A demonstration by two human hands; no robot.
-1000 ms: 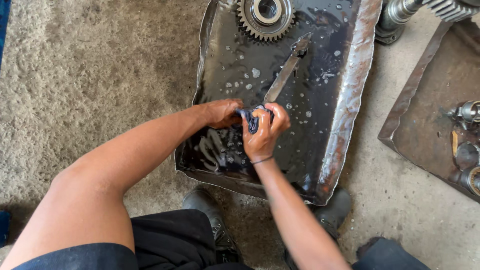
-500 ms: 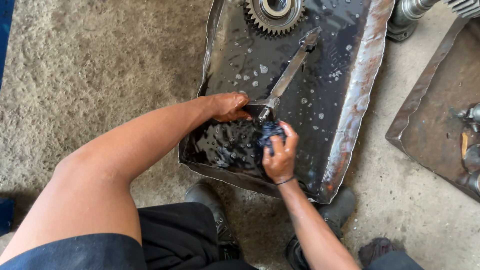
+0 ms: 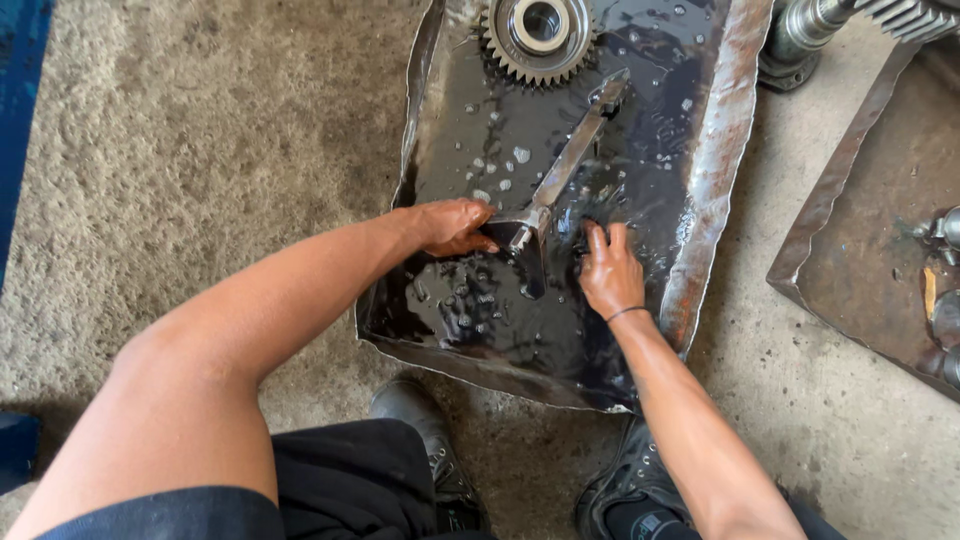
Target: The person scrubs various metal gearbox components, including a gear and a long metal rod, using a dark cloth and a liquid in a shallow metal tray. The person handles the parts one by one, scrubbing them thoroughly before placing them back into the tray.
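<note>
A bent sheet-metal tray [image 3: 712,170] with a rusty rim lies on the ground, filled with black oily liquid. A long flat wrench [image 3: 572,160] lies slanted in it. My left hand [image 3: 448,226] is curled closed at the wrench's lower end, thumb and fingers pinching the head. To its right, my right hand [image 3: 610,272] reaches into the tray with fingers stretched out, their tips dipped in the black liquid. A toothed steel gear [image 3: 541,32] sits in the tray's far end.
A second rusty metal tray [image 3: 868,240] with small metal parts lies at the right. A splined steel shaft [image 3: 820,22] rests at the top right. My black shoes [image 3: 425,440] stand just below the tray on rough concrete. Blue edge at far left.
My right hand has moved right and up, and its fingers have straightened into the liquid; the small dark piece it held no longer shows. My left hand stays at the wrench's end.
</note>
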